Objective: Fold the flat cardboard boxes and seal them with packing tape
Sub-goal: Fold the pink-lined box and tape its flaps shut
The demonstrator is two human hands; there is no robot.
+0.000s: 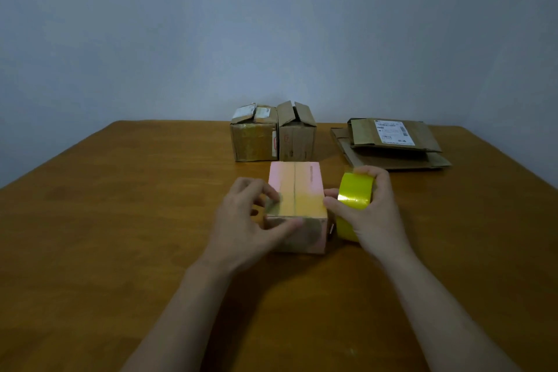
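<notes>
Head view: my left hand [247, 220] is curling its fingers [270, 190] over the pink box [302, 181] at its near-left corner, pinching tape down. My right hand [377, 214] is gripping the yellow tape roll [354, 193] at the box's 3 o'clock. I am judging this box half sealed. At 12 o'clock, two brown boxes [256, 142] are standing folded. At 2 o'clock, flat cartons [389, 157] are waiting on the table [120, 205].

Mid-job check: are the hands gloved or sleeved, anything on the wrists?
No gloves: the left hand and right hand are bare. Both forearms are bare to the frame's edge, no sleeves. No watch, bracelet or ring shows, though the picture is soft.
</notes>
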